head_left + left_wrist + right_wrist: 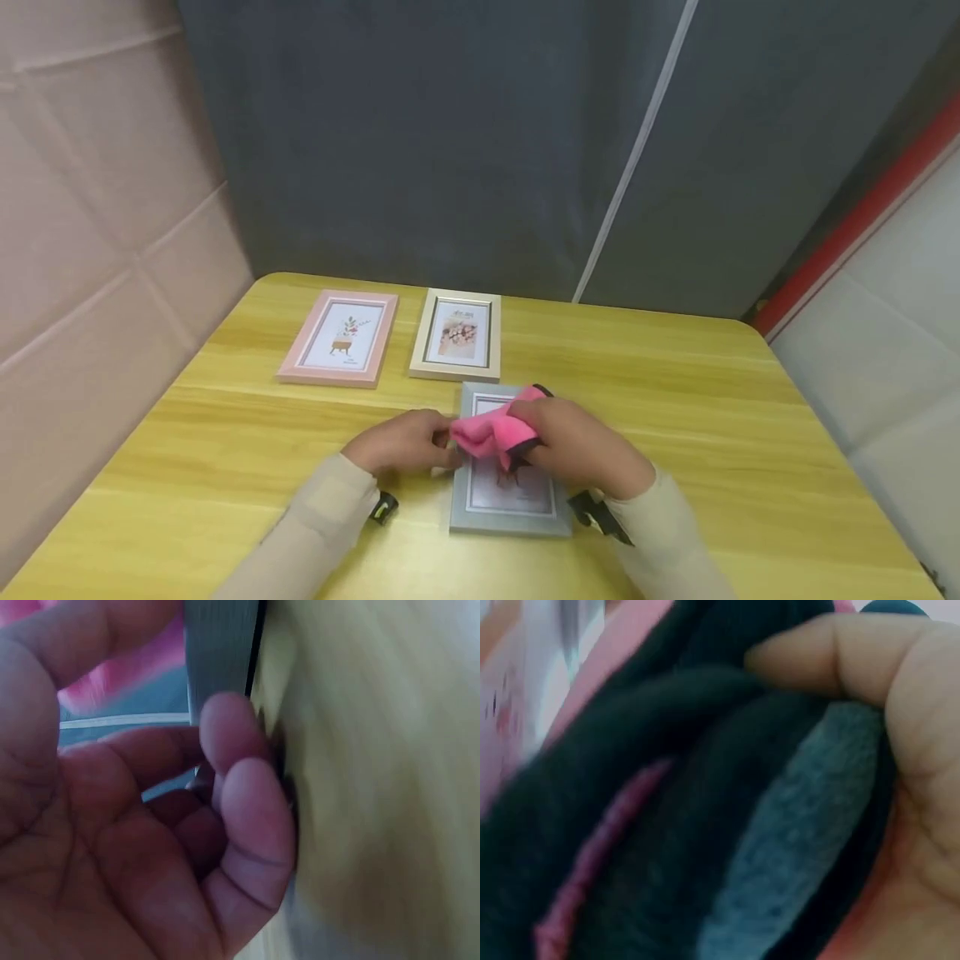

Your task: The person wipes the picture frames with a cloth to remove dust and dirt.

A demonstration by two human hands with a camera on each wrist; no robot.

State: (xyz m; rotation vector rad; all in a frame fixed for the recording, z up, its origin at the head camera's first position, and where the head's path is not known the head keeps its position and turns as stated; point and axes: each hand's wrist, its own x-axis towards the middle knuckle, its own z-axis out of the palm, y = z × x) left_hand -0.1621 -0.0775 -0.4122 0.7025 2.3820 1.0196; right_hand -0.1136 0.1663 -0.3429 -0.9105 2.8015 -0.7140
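Note:
A grey-blue picture frame (pixel 510 523) lies flat on the table in front of me. My left hand (pixel 408 442) is at its left side, finger and thumb tips right at the edge. In the left wrist view, curled fingers (pixel 255 817) meet the frame's side (pixel 221 652) close over the tabletop. My right hand (pixel 581 442) grips a bunched pink cloth (pixel 491 433) with dark edging, pressed over the upper middle of the frame and hiding part of its picture. Folds of the cloth (pixel 795 840) fill the right wrist view, under the thumb.
Beyond the left hand lies a pink picture frame (pixel 292 367) with a plant picture. A cream picture frame (pixel 420 354) lies just behind the grey-blue one. The wooden table (pixel 675 367) ends at a dark partition (pixel 420 150), with pale walls on both sides.

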